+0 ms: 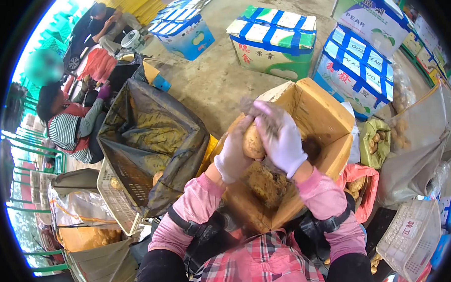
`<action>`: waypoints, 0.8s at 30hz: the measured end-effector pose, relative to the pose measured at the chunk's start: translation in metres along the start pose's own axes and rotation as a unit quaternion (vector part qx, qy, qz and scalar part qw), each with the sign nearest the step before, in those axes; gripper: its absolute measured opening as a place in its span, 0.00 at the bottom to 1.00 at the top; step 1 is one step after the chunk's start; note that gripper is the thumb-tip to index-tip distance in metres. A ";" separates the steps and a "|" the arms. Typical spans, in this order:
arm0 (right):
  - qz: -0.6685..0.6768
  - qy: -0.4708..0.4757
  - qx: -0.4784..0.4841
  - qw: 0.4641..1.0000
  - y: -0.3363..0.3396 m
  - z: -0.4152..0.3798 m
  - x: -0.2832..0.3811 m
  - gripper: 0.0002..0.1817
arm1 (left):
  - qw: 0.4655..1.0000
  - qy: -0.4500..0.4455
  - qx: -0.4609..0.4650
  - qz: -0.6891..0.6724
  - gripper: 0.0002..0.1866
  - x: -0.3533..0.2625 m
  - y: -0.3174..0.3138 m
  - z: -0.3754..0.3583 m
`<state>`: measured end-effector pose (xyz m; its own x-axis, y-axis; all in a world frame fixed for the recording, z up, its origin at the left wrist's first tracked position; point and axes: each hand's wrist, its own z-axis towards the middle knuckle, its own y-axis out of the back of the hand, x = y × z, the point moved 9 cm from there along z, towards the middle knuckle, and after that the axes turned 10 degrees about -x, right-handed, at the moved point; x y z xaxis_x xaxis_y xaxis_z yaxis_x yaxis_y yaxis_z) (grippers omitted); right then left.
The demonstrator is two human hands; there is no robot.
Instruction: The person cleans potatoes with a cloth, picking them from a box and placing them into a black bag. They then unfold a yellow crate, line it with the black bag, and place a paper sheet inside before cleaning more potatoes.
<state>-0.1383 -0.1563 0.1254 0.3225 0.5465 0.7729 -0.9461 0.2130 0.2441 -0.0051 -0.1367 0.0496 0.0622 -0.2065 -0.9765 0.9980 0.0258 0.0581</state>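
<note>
A potato (254,141) sits between my gloved hands, above an open cardboard box (328,107) that has brown soil-like residue inside. My left hand (232,153) wraps around the potato's left side. Over its top and right side lies my right hand (283,139), fingers curled and slightly blurred, the glove soiled at the fingertips. To the left stands a crate lined with a dark plastic sheet (155,126); one potato (157,177) shows at its near edge.
Taped fruit cartons (274,42) stand ahead and to the right. A green bag (374,143) and a red bag (363,186), both holding potatoes, are at my right, near a white plastic basket (410,239). A co-worker in a striped sleeve (68,131) sits at the left.
</note>
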 end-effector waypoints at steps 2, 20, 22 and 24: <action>-0.071 0.134 0.087 0.985 -0.011 -0.015 0.037 0.19 | 0.997 0.021 -0.076 -0.024 0.25 0.037 0.024 -0.002; 0.049 -0.280 -0.004 0.959 0.036 -0.001 -0.057 0.16 | 0.994 0.038 -0.018 -0.099 0.29 -0.104 0.127 -0.001; 0.045 -0.230 0.008 0.972 0.040 0.004 -0.050 0.17 | 0.948 0.190 -0.106 -0.234 0.26 -0.082 0.195 0.011; -0.078 -0.086 0.017 0.993 0.043 0.012 -0.037 0.18 | 0.947 0.269 -0.166 0.056 0.21 -0.026 0.275 0.004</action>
<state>-0.1909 -0.1774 0.1143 0.4571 0.3628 0.8121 -0.8869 0.2545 0.3855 0.2680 -0.1278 0.0917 0.0621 0.3410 -0.9380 0.9206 0.3434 0.1858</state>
